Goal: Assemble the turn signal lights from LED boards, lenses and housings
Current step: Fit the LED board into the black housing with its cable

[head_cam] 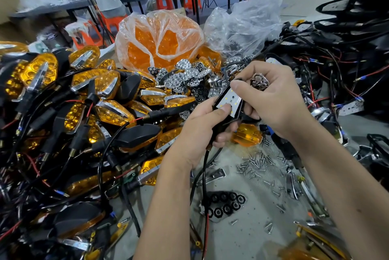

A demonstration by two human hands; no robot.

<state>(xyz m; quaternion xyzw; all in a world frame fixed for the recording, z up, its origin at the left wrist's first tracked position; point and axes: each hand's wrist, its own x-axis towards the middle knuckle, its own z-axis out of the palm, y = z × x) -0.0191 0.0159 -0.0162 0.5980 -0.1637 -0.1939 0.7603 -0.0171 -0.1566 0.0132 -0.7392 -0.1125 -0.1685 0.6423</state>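
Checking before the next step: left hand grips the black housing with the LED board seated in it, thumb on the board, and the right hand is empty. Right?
Not quite. The head view shows the right hand is not empty: its fingers curl round a chrome reflector lens. The rest holds: the left hand grips the black housing with the LED board in it, thumb on the board.

A grey desk (pixel 237 236) is seen crowded with parts. Its left side is covered by a heap of finished amber turn signals (pixel 69 99) with black housings and trailing wires. Loose screws (pixel 259 163) are scattered near the middle, beside a black honeycomb reflector (pixel 226 204). A clear bag of amber lenses (pixel 160 43) is set toward the far edge, and tangled black wiring (pixel 336 70) is piled along the right side.
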